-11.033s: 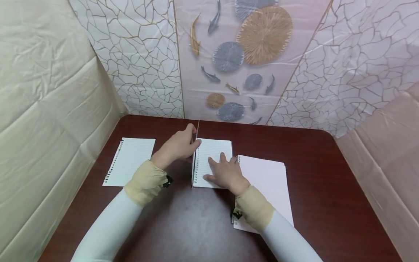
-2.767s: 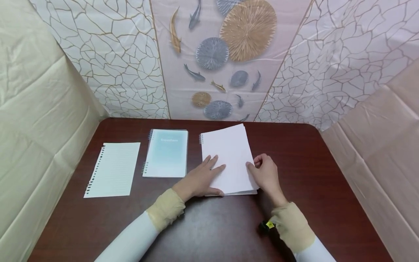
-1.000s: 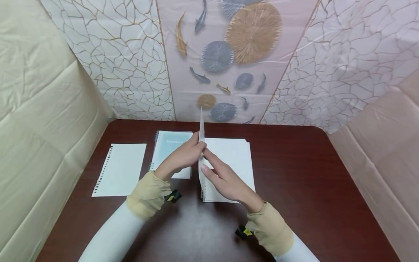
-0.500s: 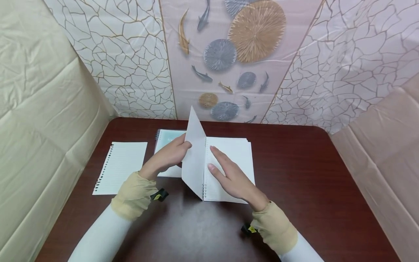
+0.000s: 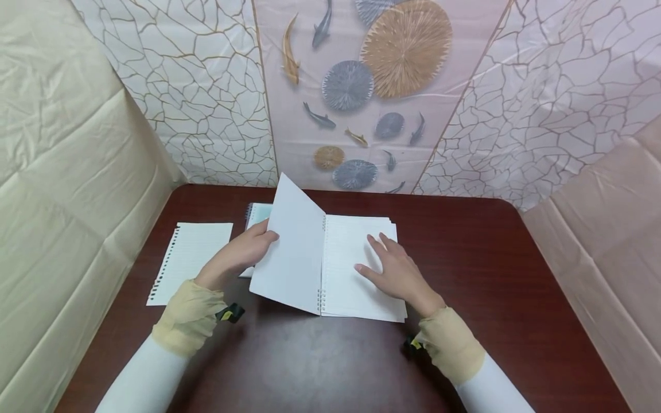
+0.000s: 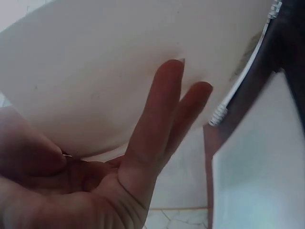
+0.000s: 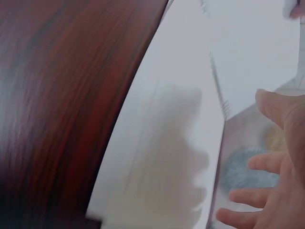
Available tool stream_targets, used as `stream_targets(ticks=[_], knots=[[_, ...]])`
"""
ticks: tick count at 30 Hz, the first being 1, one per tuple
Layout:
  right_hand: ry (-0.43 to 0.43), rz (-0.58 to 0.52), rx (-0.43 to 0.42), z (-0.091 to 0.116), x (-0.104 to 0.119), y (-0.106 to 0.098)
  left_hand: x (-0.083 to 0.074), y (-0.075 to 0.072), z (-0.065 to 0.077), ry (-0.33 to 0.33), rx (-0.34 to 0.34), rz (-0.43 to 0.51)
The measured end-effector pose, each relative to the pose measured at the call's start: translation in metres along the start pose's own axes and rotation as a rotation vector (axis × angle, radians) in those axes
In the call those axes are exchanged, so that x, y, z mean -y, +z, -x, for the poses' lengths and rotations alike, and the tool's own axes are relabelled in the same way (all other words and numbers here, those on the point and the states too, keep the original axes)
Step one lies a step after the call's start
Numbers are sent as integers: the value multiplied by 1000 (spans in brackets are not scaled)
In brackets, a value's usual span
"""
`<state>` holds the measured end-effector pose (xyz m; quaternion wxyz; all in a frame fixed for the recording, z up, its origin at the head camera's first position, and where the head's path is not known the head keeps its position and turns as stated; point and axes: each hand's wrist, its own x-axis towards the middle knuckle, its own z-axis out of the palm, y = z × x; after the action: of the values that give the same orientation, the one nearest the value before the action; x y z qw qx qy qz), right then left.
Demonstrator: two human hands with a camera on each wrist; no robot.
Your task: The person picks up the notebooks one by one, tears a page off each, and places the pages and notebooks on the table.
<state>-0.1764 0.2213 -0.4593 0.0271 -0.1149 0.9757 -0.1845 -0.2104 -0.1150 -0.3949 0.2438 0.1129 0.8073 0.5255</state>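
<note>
A spiral notebook [image 5: 343, 287] lies opened in the middle of the table, its white front cover [image 5: 294, 252] raised and leaning left. My left hand [image 5: 234, 255] pinches that cover by its outer edge, thumb on the inner face. From behind, in the left wrist view, two straight fingers [image 6: 157, 109] lie against the cover. Over the lined right-hand page hovers my right hand [image 5: 400, 275], fingers spread and holding nothing; its shadow falls on the page [image 7: 157, 143] in the right wrist view. The raised cover hides most of a blue-and-white spiral notebook [image 5: 260, 212].
At the left a loose lined sheet [image 5: 198, 252] with a torn, perforated edge lies on the dark wooden table [image 5: 475, 269]. A patterned cloth [image 5: 356, 132] hangs behind the table's far edge, and pale padded panels stand on both sides.
The white notebook was closed earlier; my left hand has since swung its cover up and over to the left. My right hand has drawn back to the right from the binding.
</note>
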Motion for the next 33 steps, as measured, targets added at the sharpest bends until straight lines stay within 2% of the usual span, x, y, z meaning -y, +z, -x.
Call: stream_targets(ticks=[6, 10, 14, 24, 33], knots=[[27, 46, 13, -2, -20, 4, 21, -6, 3, -20, -47, -28], [41, 50, 32, 0, -24, 4, 35, -12, 5, -37, -72, -53], [43, 74, 56, 0, -28, 5, 46, -12, 4, -54, -89, -69], [42, 103, 85, 0, -34, 10, 55, -10, 2, -64, -103, -66], [34, 117, 113, 2, -38, 13, 69, -9, -1, -130, -132, -113]])
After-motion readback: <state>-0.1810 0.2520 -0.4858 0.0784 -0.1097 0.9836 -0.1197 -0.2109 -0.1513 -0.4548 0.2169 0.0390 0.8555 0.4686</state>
